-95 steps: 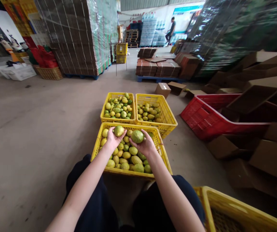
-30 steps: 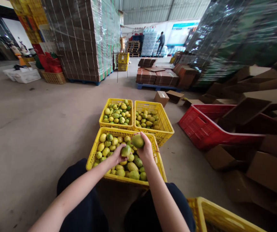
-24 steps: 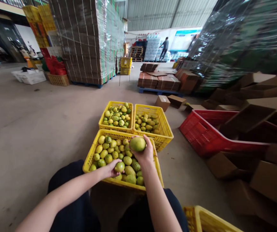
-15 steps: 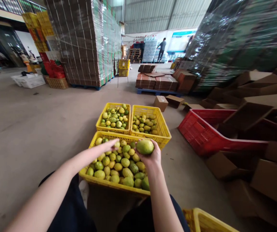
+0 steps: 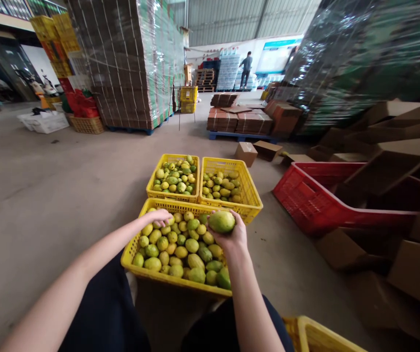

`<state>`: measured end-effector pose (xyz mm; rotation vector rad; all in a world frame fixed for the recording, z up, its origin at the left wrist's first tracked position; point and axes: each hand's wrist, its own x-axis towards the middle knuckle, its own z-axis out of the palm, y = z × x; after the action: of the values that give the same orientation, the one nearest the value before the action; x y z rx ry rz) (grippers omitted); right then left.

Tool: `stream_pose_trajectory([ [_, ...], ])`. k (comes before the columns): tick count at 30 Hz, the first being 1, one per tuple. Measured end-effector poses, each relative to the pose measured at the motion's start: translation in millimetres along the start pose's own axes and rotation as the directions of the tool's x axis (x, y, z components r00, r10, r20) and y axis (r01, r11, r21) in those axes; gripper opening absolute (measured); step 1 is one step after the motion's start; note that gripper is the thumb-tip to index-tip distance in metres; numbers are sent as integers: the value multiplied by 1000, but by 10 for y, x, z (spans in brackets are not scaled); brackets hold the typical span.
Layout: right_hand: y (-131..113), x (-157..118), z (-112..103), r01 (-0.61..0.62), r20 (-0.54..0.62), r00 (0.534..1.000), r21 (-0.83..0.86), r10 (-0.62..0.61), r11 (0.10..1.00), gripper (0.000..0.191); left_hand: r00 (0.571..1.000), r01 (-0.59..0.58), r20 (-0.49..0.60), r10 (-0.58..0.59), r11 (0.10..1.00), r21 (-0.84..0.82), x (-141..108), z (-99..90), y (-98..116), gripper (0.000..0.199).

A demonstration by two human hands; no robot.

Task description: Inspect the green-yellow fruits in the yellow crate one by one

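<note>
My right hand [image 5: 234, 232] is closed round a large, smooth, oval green-yellow fruit [image 5: 221, 222], its exact kind unclear, held above the right side of the near yellow crate [image 5: 177, 285]. Inside that crate lie many oval green and yellow fruits [image 5: 181, 252] of mixed sizes. Over the crate's far left part reaches my left hand [image 5: 161, 216], palm down. Its fingers are stretched out just above the fruits, with nothing visible in them. Whether the fingertips touch a fruit is unclear.
Two more yellow crates of fruit, left [image 5: 173, 197] and right [image 5: 248, 210], stand just beyond. At right are a red crate [image 5: 298, 205] and loose cardboard boxes [image 5: 364, 249]. Another yellow crate [image 5: 305, 332] is low right. A person [image 5: 245, 70] stands far back.
My left hand has moved left over the crate, away from my right hand. The right hand still holds the fruit in about the same place. The view has shifted slightly.
</note>
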<state>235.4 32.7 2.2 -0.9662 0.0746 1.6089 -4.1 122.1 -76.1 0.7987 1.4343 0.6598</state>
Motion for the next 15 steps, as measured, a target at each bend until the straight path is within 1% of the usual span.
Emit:
stream_pose_trajectory([
  [1,20,2,14,-6,1,1000,-9,6,1000,15,998,59,27,-64,986,155,-66,-52,-107,20],
  [2,43,4,26,-13,5,1000,-19,13,1000,15,991,104,47,-124,948,300,-131,-94,-186,19],
  [3,70,8,36,-21,9,1000,-29,21,999,15,984,130,60,-166,910,393,-193,-123,-243,19],
  [4,100,12,43,-32,14,999,-38,32,999,15,980,120,79,-183,857,501,-251,-137,-284,19],
  [5,136,19,49,-42,20,999,-43,43,998,16,978,77,104,-180,780,621,-309,-139,-314,20],
  [6,176,27,52,-52,26,998,-42,53,998,17,978,13,133,-163,678,735,-365,-131,-338,22],
  [8,277,48,48,-57,40,997,-37,59,998,20,976,-125,187,-109,422,898,-479,-103,-379,30],
  [9,340,61,38,-54,41,998,-45,56,998,22,976,-170,202,-78,302,938,-535,-94,-396,34],
  [10,413,75,19,-58,34,998,-71,60,996,23,977,-191,206,-50,217,957,-589,-92,-409,36],
  [12,586,103,-58,-100,-6,995,-167,101,981,21,981,-190,193,-17,124,974,-683,-117,-420,37],
  [13,686,116,-117,-143,-34,990,-219,139,965,19,981,-192,194,-17,77,978,-718,-143,-415,37],
  [15,889,145,-270,-226,-90,974,-291,208,930,14,978,-204,205,-38,15,979,-763,-212,-384,39],
])
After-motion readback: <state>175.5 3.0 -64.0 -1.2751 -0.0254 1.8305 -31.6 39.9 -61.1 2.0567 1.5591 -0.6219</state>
